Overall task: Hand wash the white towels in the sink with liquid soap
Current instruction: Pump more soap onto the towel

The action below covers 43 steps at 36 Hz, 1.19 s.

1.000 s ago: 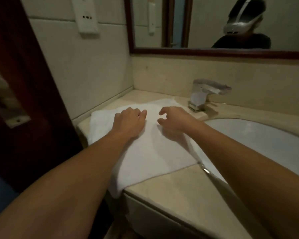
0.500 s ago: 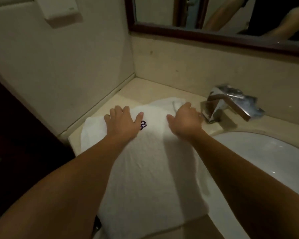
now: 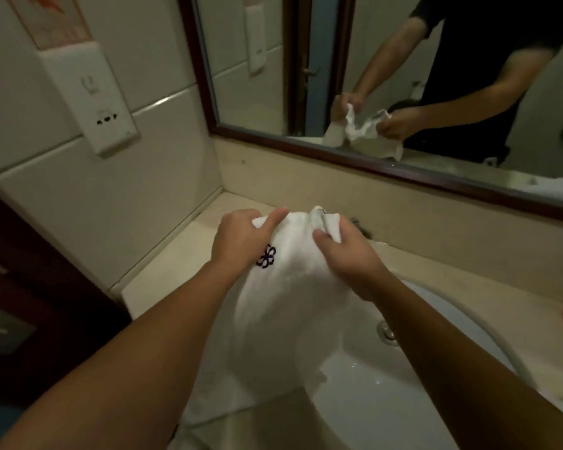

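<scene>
Towel (image 3: 293, 287) now lifted, gripped by left hand (image 3: 241, 238) and right hand (image 3: 348, 251), mostly hiding faucet (image 3: 360, 227).

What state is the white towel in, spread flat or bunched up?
Bunched and lifted: the left hand and right hand grip the towel at its top; the rest hangs down.

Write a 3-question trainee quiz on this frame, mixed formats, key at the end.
1. True or false: the left hand and the right hand both grip the towel.
2. Where does the towel's lower part lie? A: across the counter and the rim of the sink. B: over the mirror frame. C: on the floor.
3. Fill in: the dark stitched flower on the towel sits beside the ____ hand.
Key: 1 true; 2 A; 3 left.
</scene>
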Each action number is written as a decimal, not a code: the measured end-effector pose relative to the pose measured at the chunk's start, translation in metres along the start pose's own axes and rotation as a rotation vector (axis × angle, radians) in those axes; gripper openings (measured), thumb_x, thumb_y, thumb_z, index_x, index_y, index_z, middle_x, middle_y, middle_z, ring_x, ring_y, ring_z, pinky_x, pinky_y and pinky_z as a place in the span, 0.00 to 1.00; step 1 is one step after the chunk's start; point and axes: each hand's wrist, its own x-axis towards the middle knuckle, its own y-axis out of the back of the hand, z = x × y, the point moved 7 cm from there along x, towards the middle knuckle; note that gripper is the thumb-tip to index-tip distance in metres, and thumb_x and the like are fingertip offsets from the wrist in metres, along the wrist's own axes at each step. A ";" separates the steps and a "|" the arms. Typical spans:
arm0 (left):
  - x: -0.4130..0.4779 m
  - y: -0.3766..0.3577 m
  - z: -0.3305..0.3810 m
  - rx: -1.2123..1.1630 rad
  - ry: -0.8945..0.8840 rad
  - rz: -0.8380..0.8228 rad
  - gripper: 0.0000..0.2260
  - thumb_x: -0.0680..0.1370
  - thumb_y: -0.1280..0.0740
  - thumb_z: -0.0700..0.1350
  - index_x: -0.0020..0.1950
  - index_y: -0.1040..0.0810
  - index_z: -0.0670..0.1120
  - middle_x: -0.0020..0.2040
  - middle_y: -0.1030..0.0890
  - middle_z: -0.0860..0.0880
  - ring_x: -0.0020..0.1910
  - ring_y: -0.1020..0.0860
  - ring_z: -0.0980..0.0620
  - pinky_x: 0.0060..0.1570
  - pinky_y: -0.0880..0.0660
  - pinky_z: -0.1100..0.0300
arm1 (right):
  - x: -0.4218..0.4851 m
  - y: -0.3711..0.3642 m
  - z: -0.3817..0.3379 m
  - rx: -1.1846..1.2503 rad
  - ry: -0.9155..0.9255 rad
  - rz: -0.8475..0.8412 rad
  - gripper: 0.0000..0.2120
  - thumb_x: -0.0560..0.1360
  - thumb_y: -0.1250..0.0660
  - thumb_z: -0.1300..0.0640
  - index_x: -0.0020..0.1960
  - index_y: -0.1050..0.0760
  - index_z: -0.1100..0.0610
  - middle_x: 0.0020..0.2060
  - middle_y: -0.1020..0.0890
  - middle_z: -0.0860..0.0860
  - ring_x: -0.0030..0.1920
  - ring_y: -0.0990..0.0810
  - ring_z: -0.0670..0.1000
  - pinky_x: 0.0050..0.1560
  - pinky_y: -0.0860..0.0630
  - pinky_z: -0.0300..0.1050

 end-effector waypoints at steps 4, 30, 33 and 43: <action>-0.034 -0.011 0.061 -0.103 -0.023 -0.059 0.32 0.76 0.30 0.70 0.30 0.30 0.43 0.26 0.28 0.50 0.26 0.30 0.54 0.31 0.32 0.57 | -0.051 0.068 -0.001 0.128 -0.034 -0.039 0.12 0.84 0.32 0.53 0.67 0.21 0.47 0.58 0.13 0.48 0.59 0.14 0.51 0.63 0.17 0.55; -0.126 -0.322 0.373 -0.107 -0.221 -0.712 0.29 0.82 0.38 0.69 0.41 0.16 0.44 0.45 0.14 0.43 0.52 0.16 0.43 0.50 0.25 0.54 | -0.184 0.457 0.152 0.575 -0.505 0.784 0.14 0.75 0.39 0.48 0.34 0.27 0.53 0.29 0.22 0.51 0.35 0.23 0.54 0.41 0.25 0.50; -0.126 -0.348 0.391 -0.169 -0.198 -0.766 0.29 0.80 0.38 0.71 0.49 0.12 0.47 0.49 0.13 0.47 0.54 0.16 0.46 0.51 0.26 0.55 | -0.179 0.474 0.172 0.604 -0.596 0.748 0.31 0.71 0.36 0.31 0.54 0.17 0.58 0.42 0.12 0.55 0.45 0.13 0.59 0.54 0.16 0.56; -0.121 -0.385 0.393 -0.269 -0.146 -0.865 0.36 0.74 0.40 0.77 0.40 0.19 0.43 0.35 0.22 0.45 0.36 0.21 0.47 0.42 0.24 0.53 | -0.149 0.493 0.163 0.409 -0.526 0.656 0.30 0.68 0.23 0.30 0.53 0.11 0.56 0.46 0.10 0.54 0.50 0.11 0.58 0.64 0.18 0.59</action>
